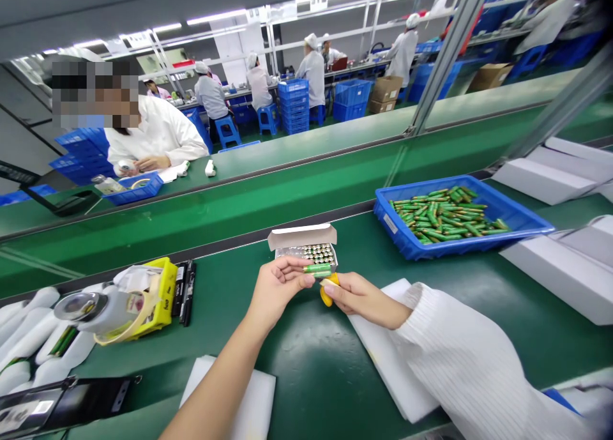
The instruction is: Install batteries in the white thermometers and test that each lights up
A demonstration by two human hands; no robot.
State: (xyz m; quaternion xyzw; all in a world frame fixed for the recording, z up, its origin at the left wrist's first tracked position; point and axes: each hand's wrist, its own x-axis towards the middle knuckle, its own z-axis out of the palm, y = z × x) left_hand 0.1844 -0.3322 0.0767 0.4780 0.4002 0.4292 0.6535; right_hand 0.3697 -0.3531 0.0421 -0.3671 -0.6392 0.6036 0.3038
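Observation:
My left hand pinches green batteries between thumb and fingers, lying sideways; I cannot tell exactly how many. Just behind them stands an open white box with its lid flap raised. Batteries stand on end in its right part, silvery tops up; the left part looks greyish and is partly hidden by my fingers. My right hand is closed around a small yellow-orange thing, close beside the held batteries. Its kind is not clear, as the fingers cover much of it.
At the right sits a blue tray heaped with green batteries, near white cartons. White foam sheets lie under my right forearm. On the left are a yellow basket, a bottle and black pens. A co-worker sits across.

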